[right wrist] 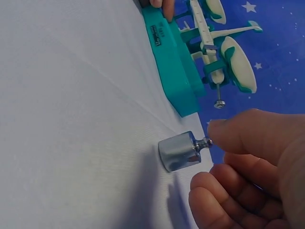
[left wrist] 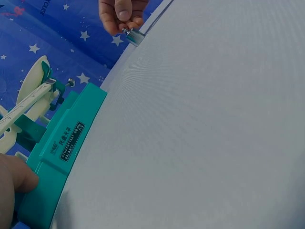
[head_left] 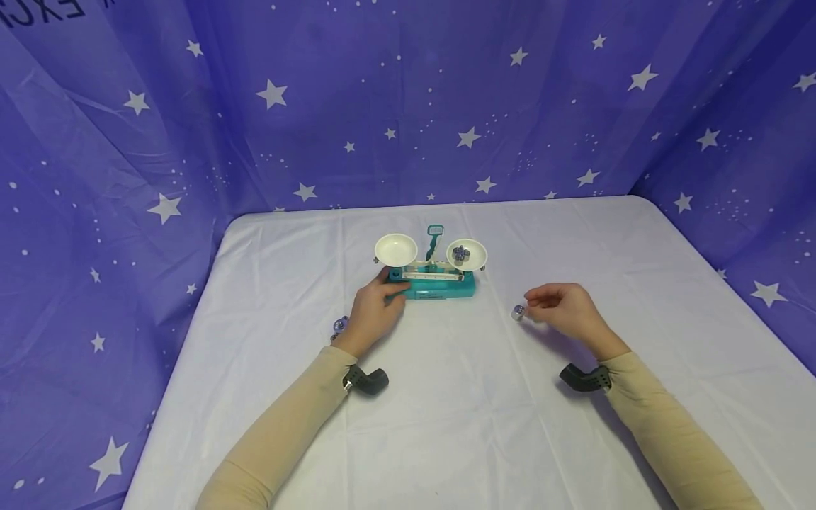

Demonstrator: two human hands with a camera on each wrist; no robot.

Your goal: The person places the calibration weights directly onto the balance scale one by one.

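A teal balance scale (head_left: 440,287) with two white pans stands on the table. My left hand (head_left: 376,312) grips its left end, the thumb (left wrist: 21,174) on the front of the base and the other fingers partly hidden behind. Several metal weights (head_left: 461,253) sit in the right pan (head_left: 478,261); nothing shows in the left pan (head_left: 395,248). To the right of the scale, my right hand (head_left: 564,308) pinches the small knob of a shiny cylindrical weight (right wrist: 178,151). That weight is upright at the tabletop; whether its base touches the cloth is unclear.
More metal weights (head_left: 341,324) lie left of my left wrist, partly hidden by it. A white cloth (head_left: 446,411) covers the table. Blue curtains with white stars (head_left: 408,106) hang behind and at the sides. A dark wrist mount (head_left: 585,378) juts inward from each forearm.
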